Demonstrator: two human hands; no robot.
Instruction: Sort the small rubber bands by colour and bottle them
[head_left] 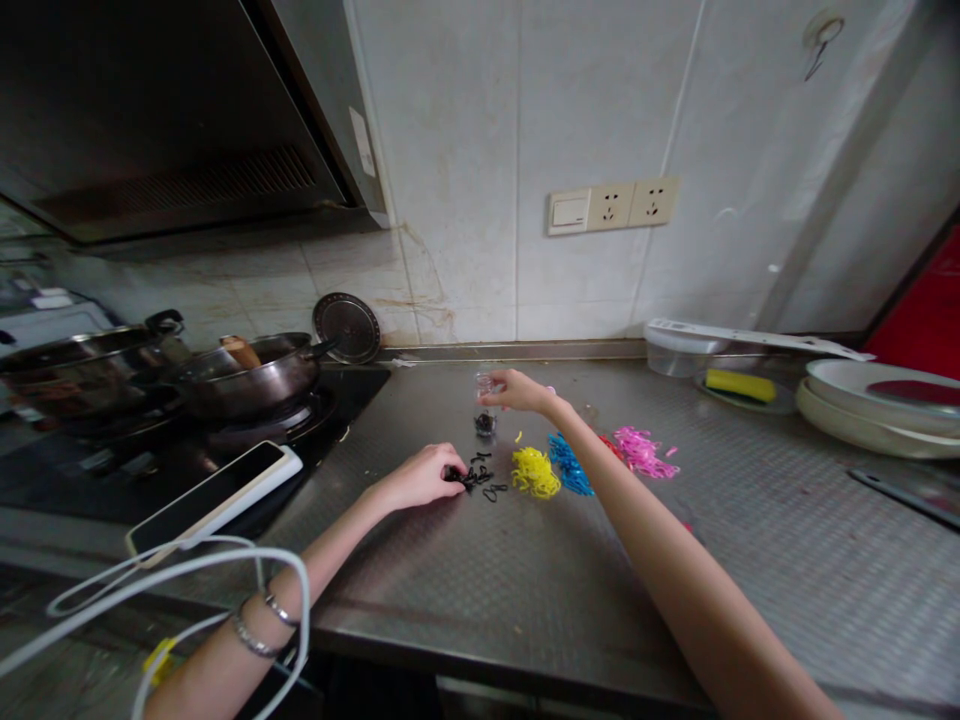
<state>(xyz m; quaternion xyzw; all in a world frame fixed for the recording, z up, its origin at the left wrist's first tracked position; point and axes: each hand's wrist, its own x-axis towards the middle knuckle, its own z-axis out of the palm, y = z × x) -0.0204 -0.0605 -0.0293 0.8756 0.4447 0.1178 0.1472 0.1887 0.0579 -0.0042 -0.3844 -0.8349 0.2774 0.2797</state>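
My left hand [427,475] is low over the counter, its fingers closed on some small black rubber bands [480,475] at the edge of a loose pile. My right hand [517,390] grips a small clear plastic container [482,384] farther back. Just in front of that container stands a small clear pot [485,425] with black bands in it. To the right of the black pile lie heaps of yellow bands [535,473], blue bands [570,465] and pink bands [645,452]. My right forearm partly hides some red bands [611,446].
At left, pans [247,375] stand on a black stove [360,395], and a phone-like device [214,500] with white cables is near my left arm. Right of me are a yellow sponge [741,386], white bowls [877,410] and a dark flat tool [907,497]. A tiled wall closes the back.
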